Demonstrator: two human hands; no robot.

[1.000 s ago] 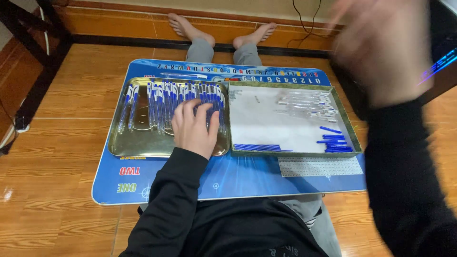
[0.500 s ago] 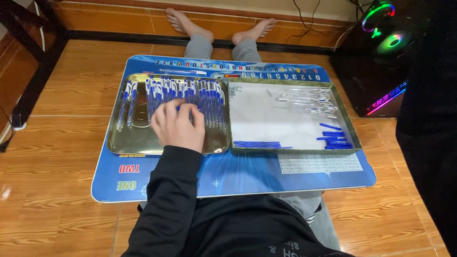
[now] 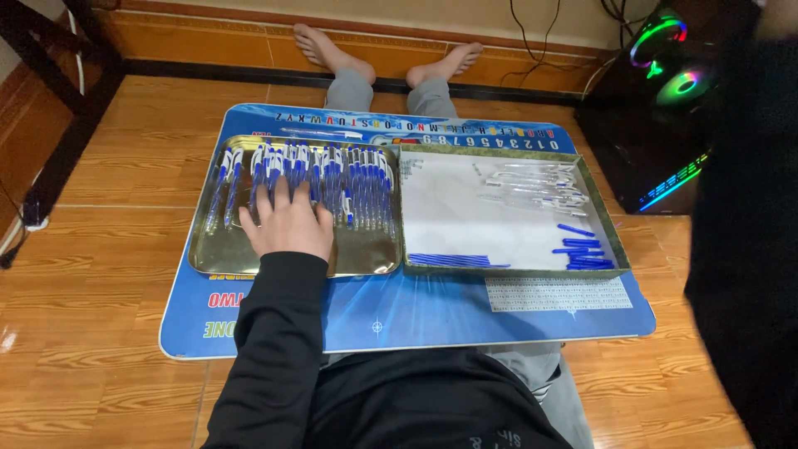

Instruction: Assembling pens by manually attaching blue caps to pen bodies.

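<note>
My left hand lies flat, fingers spread, on a row of blue-and-white pens in a gold metal tray; it grips nothing. A green-rimmed tray to its right holds clear pen barrels, small blue caps and a bundle of blue refills. My right arm's black sleeve fills the right edge, raised close to the camera. Only a blurred bit of my right hand shows in the top right corner, too little to show its fingers.
Both trays sit on a blue printed lap table over my outstretched legs, with bare feet beyond. A dark computer case with glowing coloured fans stands at right on the wooden floor. A black furniture leg is at left.
My left hand has slid leftward across the pens in the gold tray. My right hand, blurred in front of the camera before, has lifted up and right, almost out of view.
</note>
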